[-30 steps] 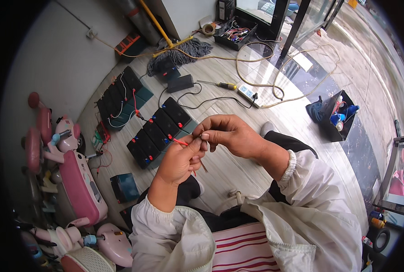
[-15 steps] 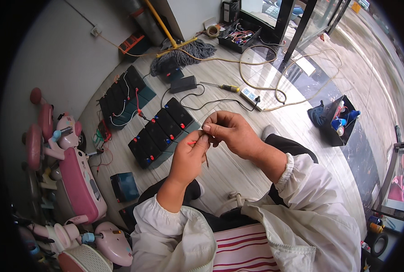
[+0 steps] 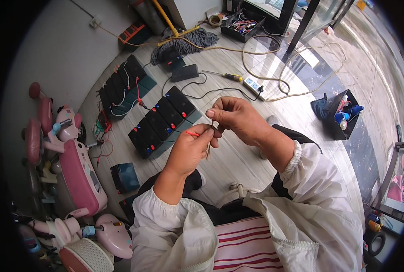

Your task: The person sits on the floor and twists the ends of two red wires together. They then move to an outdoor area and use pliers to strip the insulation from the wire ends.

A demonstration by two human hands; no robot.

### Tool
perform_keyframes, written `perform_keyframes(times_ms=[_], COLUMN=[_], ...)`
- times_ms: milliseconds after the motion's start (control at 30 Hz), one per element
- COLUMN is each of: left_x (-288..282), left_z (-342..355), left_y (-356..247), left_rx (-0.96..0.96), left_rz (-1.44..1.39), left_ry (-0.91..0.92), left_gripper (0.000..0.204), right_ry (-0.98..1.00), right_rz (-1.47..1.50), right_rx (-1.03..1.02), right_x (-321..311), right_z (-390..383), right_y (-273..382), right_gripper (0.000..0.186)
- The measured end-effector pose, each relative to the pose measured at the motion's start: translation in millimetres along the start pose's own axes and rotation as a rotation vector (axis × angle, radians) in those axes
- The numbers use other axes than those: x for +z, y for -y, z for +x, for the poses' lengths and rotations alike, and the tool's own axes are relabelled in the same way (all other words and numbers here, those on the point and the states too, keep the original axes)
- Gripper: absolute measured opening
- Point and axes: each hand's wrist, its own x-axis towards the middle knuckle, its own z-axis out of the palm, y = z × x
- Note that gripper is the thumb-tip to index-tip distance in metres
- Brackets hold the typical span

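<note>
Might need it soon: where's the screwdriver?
In the head view, the screwdriver lies on the floor at upper centre, between the adapter on its left and the power strip on its right.

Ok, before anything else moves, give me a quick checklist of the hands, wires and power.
1. Left hand gripping the red wire: ok, it sticks out by the thumb.
2. Right hand pinching the thin brown strand: ok, strand spans both hands.
3. Wire joint secure: cannot tell, fingers cover it.
4. Power strip free of plugs: not ok, a black plug sits in it.
5. Power strip live: cannot tell.
6. Screwdriver clear of the hands: ok, on the floor beyond them.
</note>
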Motion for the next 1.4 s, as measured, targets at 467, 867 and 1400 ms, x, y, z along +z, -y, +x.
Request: perform_keyframes(times_ms=[467,867,1400], left_x=[0.4,2.0,2.4], left_z=[-3.5,-3.2,-2.4], left_y=[-1.3,-2.4,2.4], left_rx=[-0.086,-0.089,-0.116], left_rz=[-0.04,0.023,0.021], left_ry=[0.013,-0.067,-0.022], left_gripper=[0.025,0.021,0.019], right_ry=[-0.067,-0.107,-0.05], right_rz=[-0.04,-0.1,-0.11], right_rx=[-0.009,-0.033,-0.015], right_x=[-4.4,-12.1,-16.1], right_z=[4.8,6.4,5.3], right_y=[-2.7,-4.6,-0.4], right_gripper=[0.025,0.024,0.019])
